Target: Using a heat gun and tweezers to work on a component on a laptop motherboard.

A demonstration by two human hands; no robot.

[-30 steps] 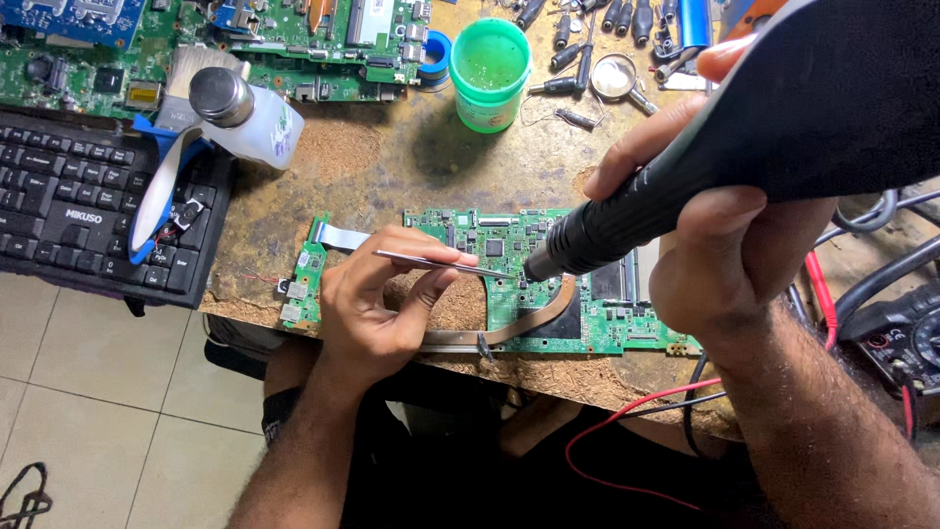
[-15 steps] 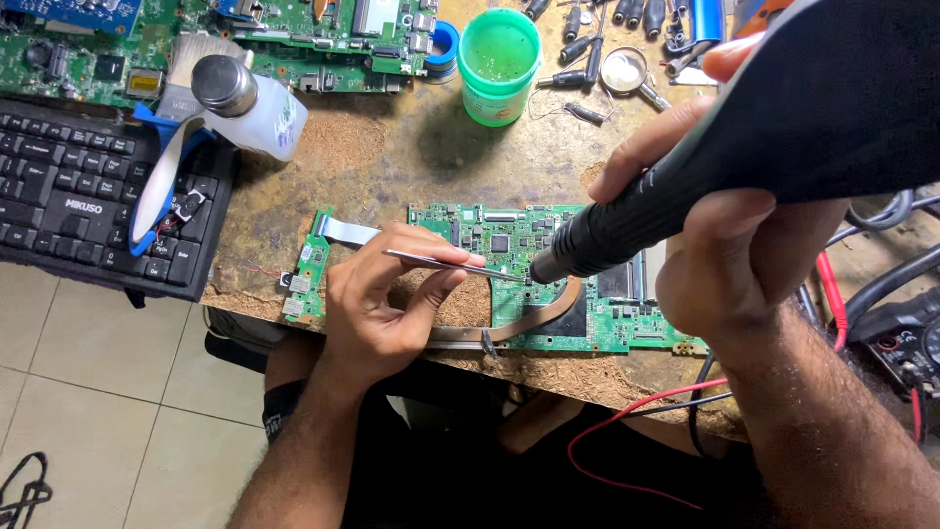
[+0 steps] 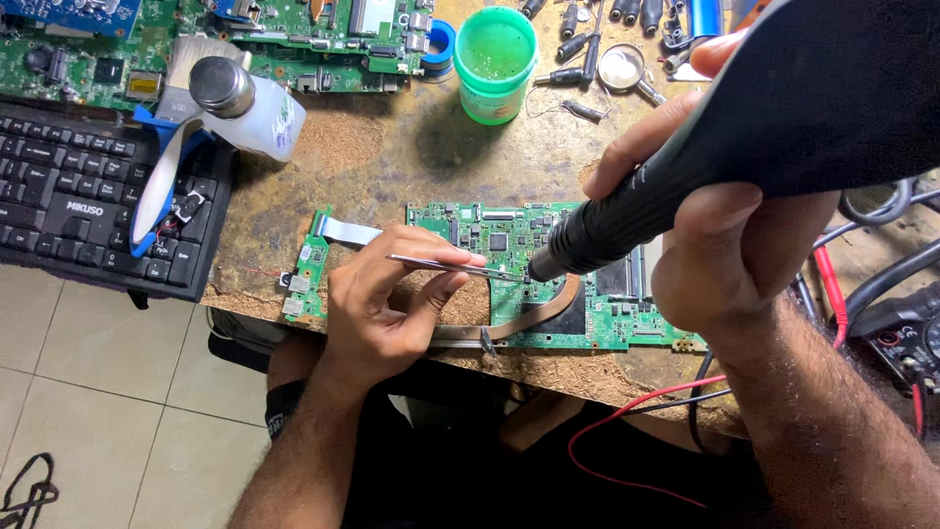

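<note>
A green laptop circuit board (image 3: 509, 240) lies on the worn wooden bench, with a copper-brown heat pipe (image 3: 543, 309) curving across its front. My left hand (image 3: 387, 304) pinches thin metal tweezers (image 3: 450, 266) whose tips reach a spot near the board's middle. My right hand (image 3: 729, 250) grips a big black hot-air tool (image 3: 705, 147); its nozzle points down at the same spot, right beside the tweezer tips. A small green daughter board (image 3: 304, 269) with a white ribbon cable sits at the left end.
A green open tub (image 3: 496, 59) stands behind the board. A white bottle with a grey cap (image 3: 245, 103) lies at the left beside a black keyboard (image 3: 69, 201). More green boards (image 3: 323, 34), small tools and a magnifier (image 3: 622, 69) line the back. Cables and a meter (image 3: 901, 323) lie at the right.
The view has shifted slightly. The tweezers and the nozzle stay together over the same spot on the board; neither hand has let go.
</note>
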